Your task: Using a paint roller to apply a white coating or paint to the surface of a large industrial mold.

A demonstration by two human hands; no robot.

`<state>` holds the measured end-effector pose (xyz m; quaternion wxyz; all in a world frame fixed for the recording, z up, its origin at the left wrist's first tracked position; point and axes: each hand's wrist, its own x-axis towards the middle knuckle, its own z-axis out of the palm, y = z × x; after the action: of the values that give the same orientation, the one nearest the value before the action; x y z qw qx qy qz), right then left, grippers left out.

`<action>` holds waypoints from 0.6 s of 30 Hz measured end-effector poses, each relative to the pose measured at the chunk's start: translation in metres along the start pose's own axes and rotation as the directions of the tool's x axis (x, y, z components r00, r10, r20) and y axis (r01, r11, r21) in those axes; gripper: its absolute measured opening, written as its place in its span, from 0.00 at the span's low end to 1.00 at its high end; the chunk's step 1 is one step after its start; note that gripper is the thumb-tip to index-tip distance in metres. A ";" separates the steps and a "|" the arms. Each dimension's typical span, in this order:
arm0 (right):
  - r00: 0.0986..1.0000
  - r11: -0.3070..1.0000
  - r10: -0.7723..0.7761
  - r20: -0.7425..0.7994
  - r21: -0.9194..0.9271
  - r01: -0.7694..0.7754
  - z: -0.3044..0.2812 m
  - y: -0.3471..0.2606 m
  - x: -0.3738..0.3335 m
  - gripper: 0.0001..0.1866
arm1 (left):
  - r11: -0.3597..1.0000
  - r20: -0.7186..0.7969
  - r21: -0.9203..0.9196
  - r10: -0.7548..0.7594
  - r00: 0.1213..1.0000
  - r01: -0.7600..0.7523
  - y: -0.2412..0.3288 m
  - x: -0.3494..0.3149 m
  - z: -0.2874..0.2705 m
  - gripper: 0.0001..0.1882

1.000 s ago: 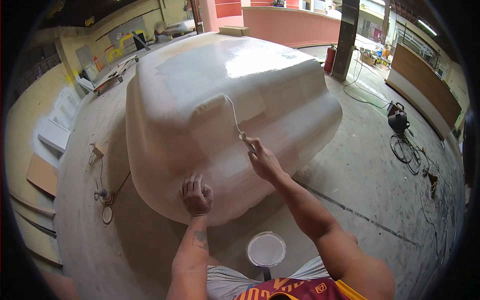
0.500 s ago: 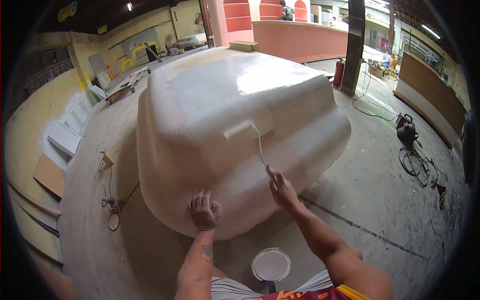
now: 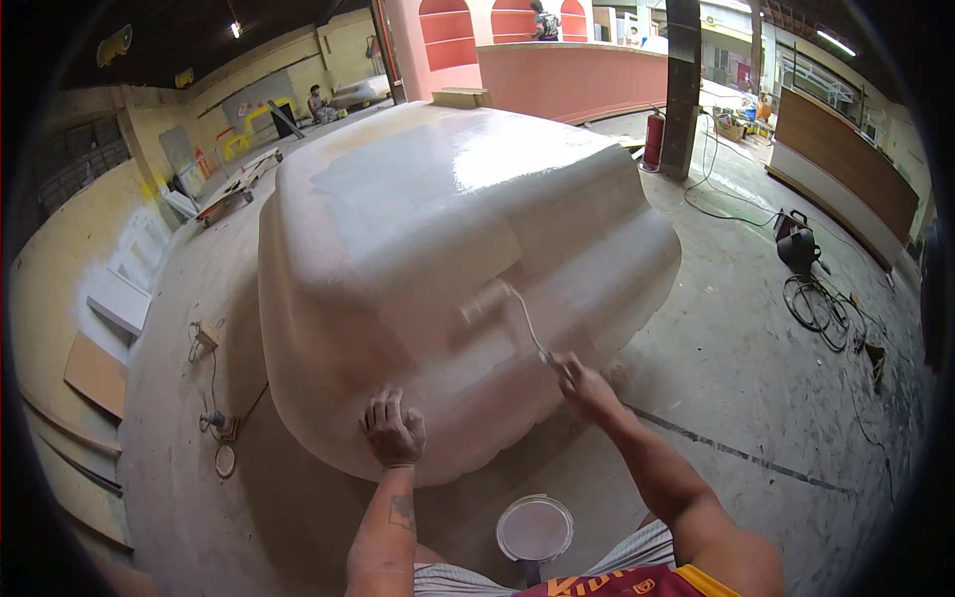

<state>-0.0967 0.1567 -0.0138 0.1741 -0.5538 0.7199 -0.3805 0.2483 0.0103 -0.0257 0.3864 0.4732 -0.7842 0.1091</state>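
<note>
A large rounded pale shell (image 3: 333, 229) fills the middle of the view, with wet-looking sheen on its top. My right hand (image 3: 585, 388) is closed around the handle of a paint roller (image 3: 487, 301), whose bent wire frame reaches up to the left. The roller's sleeve lies against the shell's near slope, slightly blurred. Lower on the left, my left hand (image 3: 393, 428) rests on the shell with its fingers stretched out, holding nothing. Below both hands, between my legs, stands a round bucket (image 3: 535, 527) of pale paint.
A corded tool (image 3: 221, 423) and a small lid (image 3: 226, 461) lie on the floor at left. Right of the shell are a black machine (image 3: 796, 244) and coiled hoses (image 3: 816, 303). A red fire extinguisher (image 3: 654, 141) stands by a dark post (image 3: 680, 90). A block (image 3: 462, 98) sits atop the shell's far end.
My right hand has drawn the roller down the shell toward me, and the hand sits lower and further right. My left hand stays on the shell. The whole view has shifted slightly.
</note>
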 end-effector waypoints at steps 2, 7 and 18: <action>1.000 0.999 0.008 0.010 0.041 -0.008 0.005 0.025 -0.042 0.21 | 1.000 0.003 0.015 0.005 1.000 -0.006 0.001 -0.002 -0.003 0.22; 0.999 0.998 -0.034 -0.007 0.060 0.035 0.008 0.011 -0.031 0.25 | 0.999 -0.009 0.039 0.027 1.000 -0.026 -0.001 -0.002 -0.004 0.22; 0.988 0.990 -0.135 -0.070 -0.043 0.132 -0.062 -0.116 0.222 0.15 | 0.998 0.002 0.004 0.066 0.998 -0.066 0.002 0.000 -0.006 0.23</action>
<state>-0.1336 -0.0394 0.1507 0.1112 -0.5897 0.6942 -0.3974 0.2500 0.0145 -0.0218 0.3808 0.4481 -0.7994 0.1229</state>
